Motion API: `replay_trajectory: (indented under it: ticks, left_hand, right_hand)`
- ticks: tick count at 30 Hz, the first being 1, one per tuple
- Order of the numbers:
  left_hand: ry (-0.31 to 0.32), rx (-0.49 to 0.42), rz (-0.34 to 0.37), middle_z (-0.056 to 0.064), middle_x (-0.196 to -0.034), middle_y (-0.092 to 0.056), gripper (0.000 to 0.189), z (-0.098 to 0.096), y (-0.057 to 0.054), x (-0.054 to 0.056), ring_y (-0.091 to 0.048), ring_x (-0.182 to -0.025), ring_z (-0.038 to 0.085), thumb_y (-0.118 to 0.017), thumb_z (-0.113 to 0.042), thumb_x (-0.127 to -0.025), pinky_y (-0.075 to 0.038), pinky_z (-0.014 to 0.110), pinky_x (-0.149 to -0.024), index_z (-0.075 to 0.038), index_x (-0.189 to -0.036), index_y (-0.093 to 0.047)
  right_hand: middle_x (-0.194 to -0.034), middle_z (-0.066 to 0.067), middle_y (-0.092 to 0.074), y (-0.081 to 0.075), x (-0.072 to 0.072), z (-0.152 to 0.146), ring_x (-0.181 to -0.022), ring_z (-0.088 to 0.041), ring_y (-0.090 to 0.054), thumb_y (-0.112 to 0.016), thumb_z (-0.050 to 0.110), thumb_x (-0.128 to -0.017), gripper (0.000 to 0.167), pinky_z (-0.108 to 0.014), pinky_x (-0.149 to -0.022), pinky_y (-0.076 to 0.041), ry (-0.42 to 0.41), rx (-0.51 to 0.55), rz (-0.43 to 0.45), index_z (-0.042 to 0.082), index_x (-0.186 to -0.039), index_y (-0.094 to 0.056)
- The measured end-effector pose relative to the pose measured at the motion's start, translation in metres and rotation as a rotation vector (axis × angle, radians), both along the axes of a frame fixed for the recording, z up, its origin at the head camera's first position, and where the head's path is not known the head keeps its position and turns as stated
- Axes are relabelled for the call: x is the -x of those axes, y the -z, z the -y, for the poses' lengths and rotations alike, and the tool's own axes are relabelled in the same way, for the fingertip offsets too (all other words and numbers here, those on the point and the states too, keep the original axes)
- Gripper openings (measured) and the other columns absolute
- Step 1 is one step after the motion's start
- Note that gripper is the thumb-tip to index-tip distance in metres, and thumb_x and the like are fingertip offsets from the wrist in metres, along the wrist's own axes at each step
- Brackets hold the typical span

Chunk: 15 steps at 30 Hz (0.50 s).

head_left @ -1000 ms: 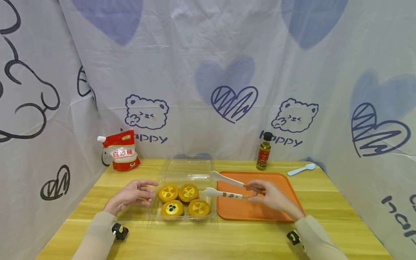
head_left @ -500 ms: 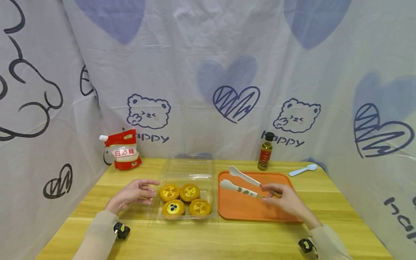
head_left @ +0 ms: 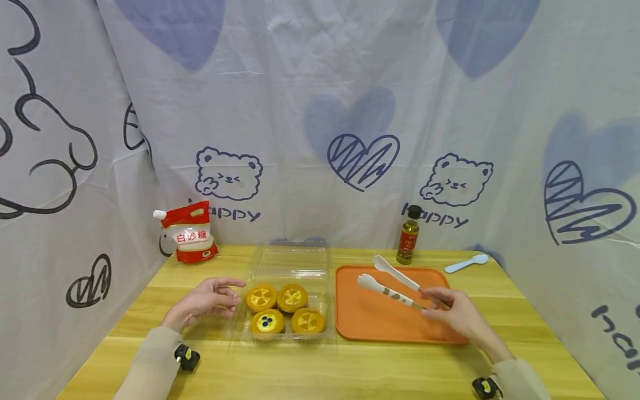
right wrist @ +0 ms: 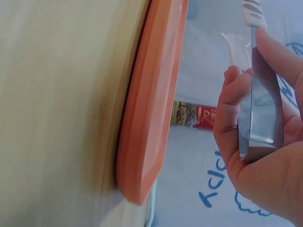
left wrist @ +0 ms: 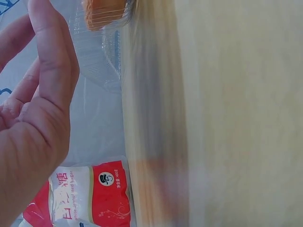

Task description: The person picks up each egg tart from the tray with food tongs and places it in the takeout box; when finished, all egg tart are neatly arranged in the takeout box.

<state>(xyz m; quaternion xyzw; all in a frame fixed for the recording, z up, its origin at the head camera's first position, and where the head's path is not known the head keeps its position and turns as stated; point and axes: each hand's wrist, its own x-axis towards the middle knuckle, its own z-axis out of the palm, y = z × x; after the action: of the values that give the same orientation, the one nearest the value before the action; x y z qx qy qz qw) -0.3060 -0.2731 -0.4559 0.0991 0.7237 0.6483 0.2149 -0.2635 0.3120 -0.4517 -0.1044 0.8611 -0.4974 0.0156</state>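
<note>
My right hand [head_left: 457, 316] grips a pair of tongs [head_left: 386, 290] over the orange tray [head_left: 357, 325]. The tongs' white, paw-shaped ends point left and are spread apart; in the right wrist view their metal bend [right wrist: 266, 116] lies within my curled fingers and thumb. A clear plastic container [head_left: 292, 260], lid folded back, stands to the left of the tray. Inside sit several egg tarts [head_left: 292, 298], one topped with dark blue berries [head_left: 267, 321]. Fingers relaxed and holding nothing, my left hand [head_left: 204, 301] is beside the container's left side.
A red and white bag of sugar [head_left: 193, 238] stands at the back left of the wooden table [head_left: 300, 373]. Behind the tray is an oil bottle [head_left: 408, 239] with a black cap. A pale blue spoon [head_left: 465, 264] lies at the back right.
My right hand has moved to the right with the tongs, whose ends have gone from over the container's right side to over the tray. My left hand has stayed by the container.
</note>
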Motion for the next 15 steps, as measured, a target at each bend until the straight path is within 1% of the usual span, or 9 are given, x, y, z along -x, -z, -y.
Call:
replay_trajectory:
  ticks: [4, 7, 9, 13, 15]
  left_hand:
    - [0.001, 0.001, 0.005, 0.012, -0.098, -0.068, 0.062, 0.0, 0.0, 0.0, -0.067, -0.079, 0.018, -0.066, -0.003, -0.091, -0.062, 0.033, -0.073, 0.01, -0.143, -0.035]
    - [0.002, 0.005, 0.006, 0.011, -0.098, -0.068, 0.062, 0.0, 0.001, 0.001, -0.067, -0.079, 0.018, -0.066, -0.004, -0.091, -0.062, 0.033, -0.074, 0.01, -0.143, -0.036]
    - [0.003, 0.007, 0.003, 0.011, -0.098, -0.067, 0.062, 0.0, 0.001, 0.001, -0.067, -0.079, 0.017, -0.066, -0.004, -0.091, -0.062, 0.033, -0.074, 0.01, -0.143, -0.036]
    - [0.004, 0.01, 0.0, 0.011, -0.098, -0.067, 0.062, 0.001, 0.001, 0.001, -0.067, -0.08, 0.018, -0.066, -0.005, -0.091, -0.062, 0.033, -0.075, 0.01, -0.143, -0.036]
    - [0.004, 0.013, -0.001, 0.012, -0.099, -0.067, 0.062, 0.001, 0.002, 0.002, -0.067, -0.08, 0.018, -0.067, -0.005, -0.091, -0.062, 0.033, -0.075, 0.01, -0.143, -0.036]
  right_hand:
    - [-0.135, -0.023, -0.058, 0.0, -0.004, -0.011, -0.116, -0.024, -0.061, -0.076, 0.018, -0.086, 0.056, -0.016, -0.088, -0.053, -0.001, 0.036, 0.041, -0.002, -0.134, -0.056]
    - [-0.138, -0.022, -0.055, 0.0, -0.007, -0.018, -0.122, -0.027, -0.058, -0.076, 0.019, -0.086, 0.059, -0.013, -0.093, -0.051, 0.015, 0.058, 0.078, 0.0, -0.137, -0.054]
    - [-0.139, -0.021, -0.055, 0.0, -0.009, -0.023, -0.124, -0.028, -0.057, -0.077, 0.021, -0.085, 0.06, -0.011, -0.093, -0.049, 0.04, 0.046, 0.078, 0.003, -0.138, -0.054]
    - [-0.138, -0.022, -0.055, 0.001, -0.012, -0.033, -0.122, -0.026, -0.059, -0.076, 0.022, -0.086, 0.061, -0.01, -0.092, -0.048, 0.079, 0.02, 0.059, 0.003, -0.139, -0.052]
    - [-0.139, -0.022, -0.055, 0.002, -0.013, -0.038, -0.119, -0.02, -0.061, -0.076, 0.024, -0.086, 0.063, -0.009, -0.091, -0.048, 0.099, 0.013, 0.056, 0.002, -0.14, -0.051]
